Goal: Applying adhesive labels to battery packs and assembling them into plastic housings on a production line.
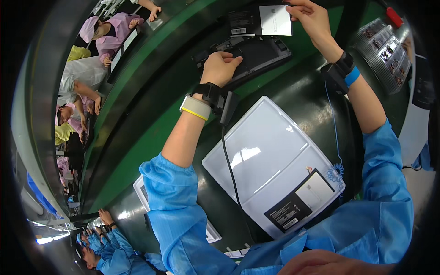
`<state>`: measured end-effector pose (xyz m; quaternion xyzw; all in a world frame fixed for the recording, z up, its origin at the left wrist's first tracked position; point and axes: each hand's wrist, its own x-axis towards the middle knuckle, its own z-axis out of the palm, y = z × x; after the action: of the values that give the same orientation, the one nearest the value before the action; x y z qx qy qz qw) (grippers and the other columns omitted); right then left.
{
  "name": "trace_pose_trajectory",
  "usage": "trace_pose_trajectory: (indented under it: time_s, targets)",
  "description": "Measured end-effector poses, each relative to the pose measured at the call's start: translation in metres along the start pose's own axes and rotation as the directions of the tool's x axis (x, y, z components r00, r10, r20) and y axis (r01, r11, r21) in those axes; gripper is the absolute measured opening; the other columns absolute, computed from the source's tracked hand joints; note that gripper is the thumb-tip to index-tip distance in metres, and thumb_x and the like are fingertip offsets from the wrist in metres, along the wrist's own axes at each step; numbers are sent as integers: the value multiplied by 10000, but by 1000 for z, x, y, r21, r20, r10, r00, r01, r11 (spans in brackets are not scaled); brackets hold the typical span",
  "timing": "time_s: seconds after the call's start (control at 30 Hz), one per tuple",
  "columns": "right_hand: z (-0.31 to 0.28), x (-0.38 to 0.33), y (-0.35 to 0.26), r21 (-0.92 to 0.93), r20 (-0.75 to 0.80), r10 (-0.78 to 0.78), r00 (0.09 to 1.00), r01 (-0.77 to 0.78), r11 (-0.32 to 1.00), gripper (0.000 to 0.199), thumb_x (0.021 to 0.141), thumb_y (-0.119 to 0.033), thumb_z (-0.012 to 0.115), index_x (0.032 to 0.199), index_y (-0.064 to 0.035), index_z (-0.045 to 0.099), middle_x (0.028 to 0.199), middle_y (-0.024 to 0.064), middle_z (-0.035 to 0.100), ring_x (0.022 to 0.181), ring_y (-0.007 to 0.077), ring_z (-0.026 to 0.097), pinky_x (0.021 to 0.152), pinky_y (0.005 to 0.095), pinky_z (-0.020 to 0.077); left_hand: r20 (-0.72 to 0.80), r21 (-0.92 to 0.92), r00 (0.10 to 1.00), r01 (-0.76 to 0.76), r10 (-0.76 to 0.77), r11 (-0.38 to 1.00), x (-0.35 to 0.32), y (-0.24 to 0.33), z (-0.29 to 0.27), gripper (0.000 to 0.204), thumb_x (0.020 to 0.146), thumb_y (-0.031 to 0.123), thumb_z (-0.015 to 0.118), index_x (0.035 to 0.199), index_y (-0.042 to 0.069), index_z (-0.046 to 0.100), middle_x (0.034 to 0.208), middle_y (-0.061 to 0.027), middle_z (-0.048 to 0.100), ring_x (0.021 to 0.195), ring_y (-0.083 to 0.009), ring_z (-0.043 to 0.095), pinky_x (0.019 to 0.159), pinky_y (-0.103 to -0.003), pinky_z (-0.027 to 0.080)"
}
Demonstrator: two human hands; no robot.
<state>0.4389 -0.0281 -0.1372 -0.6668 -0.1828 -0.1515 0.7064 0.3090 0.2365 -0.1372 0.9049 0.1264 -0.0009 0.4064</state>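
Observation:
My left hand [221,65] rests, fingers curled, on a dark open device chassis [256,54] lying on the green belt. My right hand [310,17] pinches the upper right corner of a flat black and white battery pack [261,21] just beyond the chassis. Both wrists wear black straps; the right one also has a blue band with a thin coiled blue cord. A second flat black and white pack [302,201] lies on the near corner of a white tray [261,156] close to my body.
The green conveyor belt [151,119] curves away to the left, with several people in pink, white and yellow coats working along it. A clear tray of small parts [385,46] stands at the far right. More workers in blue sit at lower left.

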Motion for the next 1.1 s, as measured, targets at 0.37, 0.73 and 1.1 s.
trace_pose_trajectory:
  time_s: [0.37,0.73,1.1]
  targets:
    - [2,6,12,-45,-10,-1,1000,1,999,132,919,-2,689,1041,46,704,860,70,733,752,116,663,682,251,532,61,-82,998,-1,6,997,13,-4,12,315,886,258,797,1025,-23,779,889,-139,762,768,-172,686,760,-301,526]
    - [37,-8,-6,51,87,13,996,-17,999,161,931,31,656,1084,38,705,881,67,733,767,102,658,702,247,527,24,62,953,-304,303,951,-18,9,-27,220,941,221,758,1002,15,807,830,-26,730,757,-68,568,699,-246,447]
    - [85,-38,14,-88,285,106,953,-84,993,115,929,45,647,1034,47,692,886,69,720,783,107,666,703,265,546,37,11,927,-374,373,927,-28,-3,-54,201,960,174,735,1030,-4,796,946,-64,760,870,-99,664,817,-235,508]
